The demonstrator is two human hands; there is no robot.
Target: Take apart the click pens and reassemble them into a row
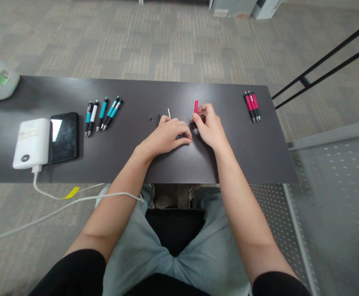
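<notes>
My right hand (208, 125) is closed around a red pen barrel (196, 107), whose upper end sticks up past the fingertips. Some small dark bits show by its fingers, too small to name. Just to the left, my left hand (169, 135) rests low over the table with curled fingers. Something dark shows between its thumb and fingers, mostly hidden. A thin white refill-like stick (169, 112) and a dark pen part (158, 119) poke out beyond the left knuckles. One tiny dark piece (150, 118) lies left of that hand.
Several teal, white and black pens (102, 114) lie left on the dark table (130, 156). Red and black pens (251, 106) lie right. A white power bank (31, 142) with a cable (83, 199) sits beside a black phone (64, 137). A pale jug (1, 80) stands far left.
</notes>
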